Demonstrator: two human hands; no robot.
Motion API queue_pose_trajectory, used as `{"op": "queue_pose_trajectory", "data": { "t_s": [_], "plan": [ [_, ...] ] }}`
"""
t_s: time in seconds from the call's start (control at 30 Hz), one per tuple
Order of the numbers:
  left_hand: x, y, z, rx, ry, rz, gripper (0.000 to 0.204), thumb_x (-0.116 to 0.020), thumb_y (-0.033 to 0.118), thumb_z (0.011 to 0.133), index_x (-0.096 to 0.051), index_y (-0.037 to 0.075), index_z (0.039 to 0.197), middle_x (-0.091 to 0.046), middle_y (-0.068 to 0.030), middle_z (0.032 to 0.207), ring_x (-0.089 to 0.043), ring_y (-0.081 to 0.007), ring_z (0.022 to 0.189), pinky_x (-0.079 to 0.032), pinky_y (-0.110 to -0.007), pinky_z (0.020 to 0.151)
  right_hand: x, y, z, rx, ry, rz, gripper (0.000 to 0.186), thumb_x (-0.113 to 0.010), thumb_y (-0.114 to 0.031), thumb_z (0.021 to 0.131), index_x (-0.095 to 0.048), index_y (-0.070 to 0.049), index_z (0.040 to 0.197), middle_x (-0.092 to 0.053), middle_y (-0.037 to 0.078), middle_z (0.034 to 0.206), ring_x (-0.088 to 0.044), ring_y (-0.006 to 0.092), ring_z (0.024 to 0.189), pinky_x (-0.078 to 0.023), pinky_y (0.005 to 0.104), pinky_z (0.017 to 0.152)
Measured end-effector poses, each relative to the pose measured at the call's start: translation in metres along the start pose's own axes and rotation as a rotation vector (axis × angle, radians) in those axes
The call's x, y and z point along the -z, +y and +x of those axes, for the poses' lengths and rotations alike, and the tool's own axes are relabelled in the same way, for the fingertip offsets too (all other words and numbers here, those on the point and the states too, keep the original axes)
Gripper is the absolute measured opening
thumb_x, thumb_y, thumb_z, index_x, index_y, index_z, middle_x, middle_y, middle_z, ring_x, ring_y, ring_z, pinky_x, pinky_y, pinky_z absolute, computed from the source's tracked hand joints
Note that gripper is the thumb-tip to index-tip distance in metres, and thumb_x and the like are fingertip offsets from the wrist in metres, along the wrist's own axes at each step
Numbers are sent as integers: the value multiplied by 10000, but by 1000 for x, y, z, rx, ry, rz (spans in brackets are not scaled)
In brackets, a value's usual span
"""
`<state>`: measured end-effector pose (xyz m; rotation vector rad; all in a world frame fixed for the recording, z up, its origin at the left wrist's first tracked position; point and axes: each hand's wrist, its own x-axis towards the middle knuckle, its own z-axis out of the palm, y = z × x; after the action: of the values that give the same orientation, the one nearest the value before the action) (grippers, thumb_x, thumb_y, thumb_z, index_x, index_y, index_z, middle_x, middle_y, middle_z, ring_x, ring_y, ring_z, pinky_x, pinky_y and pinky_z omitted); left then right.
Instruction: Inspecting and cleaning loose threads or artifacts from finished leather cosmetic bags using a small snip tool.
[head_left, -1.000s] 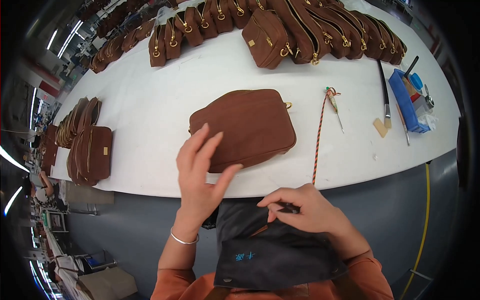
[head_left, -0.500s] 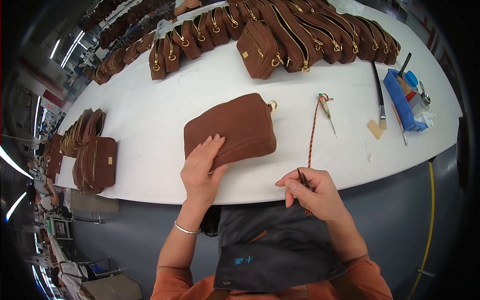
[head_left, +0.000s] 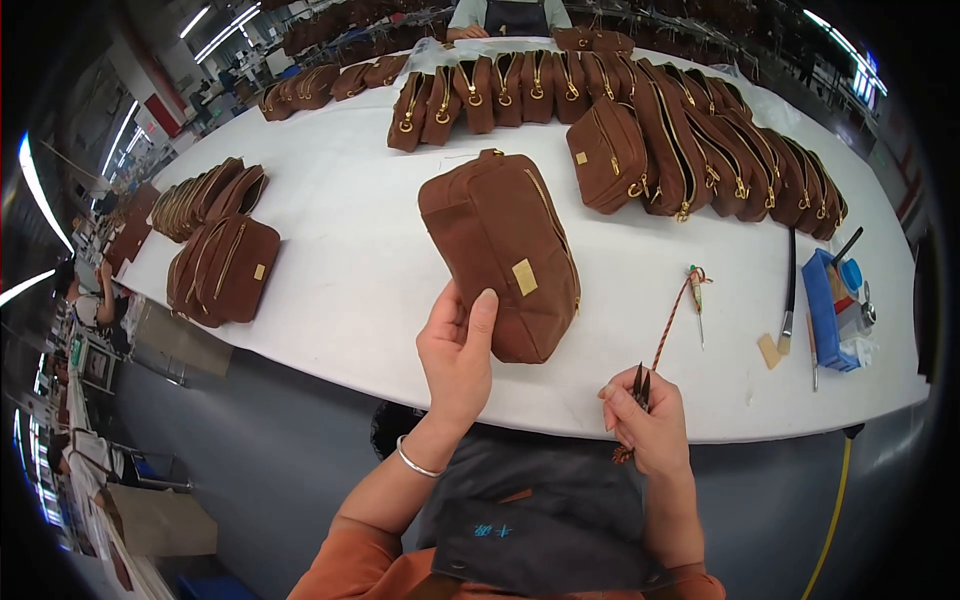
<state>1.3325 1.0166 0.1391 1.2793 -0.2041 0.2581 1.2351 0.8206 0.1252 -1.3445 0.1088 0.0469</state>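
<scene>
A brown zippered pouch [head_left: 490, 220] is tilted up over the white table, its gold-coloured label and side zipper showing. My left hand [head_left: 455, 360] grips its lower left corner, thumb on the near face and the other fingers behind. In my right hand [head_left: 660, 420], by the table's front edge, is a pair of dark thread snips [head_left: 641, 385], points up and blades slightly apart. A braided red-and-black cord [head_left: 668, 335] runs from behind that hand to a thin pointed tool [head_left: 697, 292] with a greenish handle, lying on the table.
Many brown pouches with open zippers stand in rows [head_left: 540, 90] along the back. More pouches [head_left: 225, 270] are stacked at the left. A blue tray [head_left: 832, 325] of small items, a flat brush [head_left: 788, 290] and a tan piece [head_left: 769, 351] lie right. Another person [head_left: 510, 18] is across the table.
My left hand has turned and raised the pouch, so its labelled face and zipper now show. The snips in my right hand now point up more visibly. The whole view has shifted.
</scene>
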Motion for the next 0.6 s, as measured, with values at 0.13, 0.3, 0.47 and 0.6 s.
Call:
{"op": "queue_pose_trajectory", "data": {
  "t_s": [0.13,0.3,0.47,0.6],
  "plan": [
    [6,7,8,-105,-38,137,441,-578,102,982,-466,-77,1370,-643,-103,1203,-602,-116,1060,-474,-266,934,-1,-5,1,30,23,28,191,-588,-172,975,-614,8,914,-581,26,634,-350,9,425,-259,186,384],
    [20,23,29,-738,-149,747,338,-729,30,833,-657,-29,1157,-712,-163,1032,-712,-227,872,-564,-282,780,12,-11,2,126,201,198,202,-533,-182,1006,-593,10,1014,-560,45,640,-317,22,408,-242,197,372],
    [27,19,30,-1012,-392,743,285,-834,46,698,-720,-16,952,-721,-158,932,-716,-238,823,-597,-285,680,20,-19,10,172,332,235,219,-508,-205,1019,-583,-9,1083,-559,37,660,-320,19,415,-250,196,380],
    [25,11,20,-991,-408,754,185,-820,40,724,-681,0,839,-723,-123,855,-714,-231,795,-589,-277,607,14,-16,11,162,310,228,291,-500,-214,1025,-568,-18,1229,-567,35,682,-333,8,432,-270,184,403]
  ]
}}
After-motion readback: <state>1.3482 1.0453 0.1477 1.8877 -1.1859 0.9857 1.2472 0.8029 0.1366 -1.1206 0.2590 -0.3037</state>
